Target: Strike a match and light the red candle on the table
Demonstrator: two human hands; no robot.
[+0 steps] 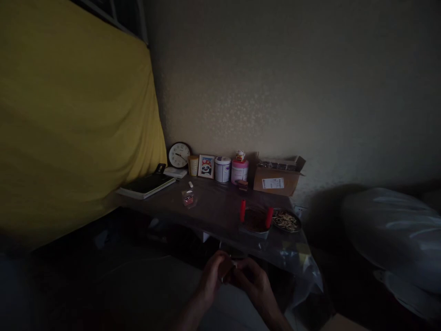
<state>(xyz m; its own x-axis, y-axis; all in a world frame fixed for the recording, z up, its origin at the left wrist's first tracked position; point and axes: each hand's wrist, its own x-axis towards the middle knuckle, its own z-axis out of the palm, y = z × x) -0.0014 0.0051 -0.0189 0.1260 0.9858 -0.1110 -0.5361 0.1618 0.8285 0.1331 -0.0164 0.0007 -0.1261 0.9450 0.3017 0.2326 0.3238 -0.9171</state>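
Observation:
The room is dim. My left hand (214,276) and my right hand (253,281) meet low in the picture, just in front of the table's near edge. Both have their fingers curled around a small pale object (228,272) held between them; it is too dark to name. On the table (213,211) beyond my hands stand two red candles (243,210) on a dish (255,221). A round plate of matchsticks (286,220) lies to the right of the dish.
Along the wall stand a clock (179,155), a small picture frame (206,166), two tubs (223,169) and an open cardboard box (277,177). A dark book (146,185) lies at the table's left. A yellow sheet (69,119) hangs left, a pale bag (396,234) sits right.

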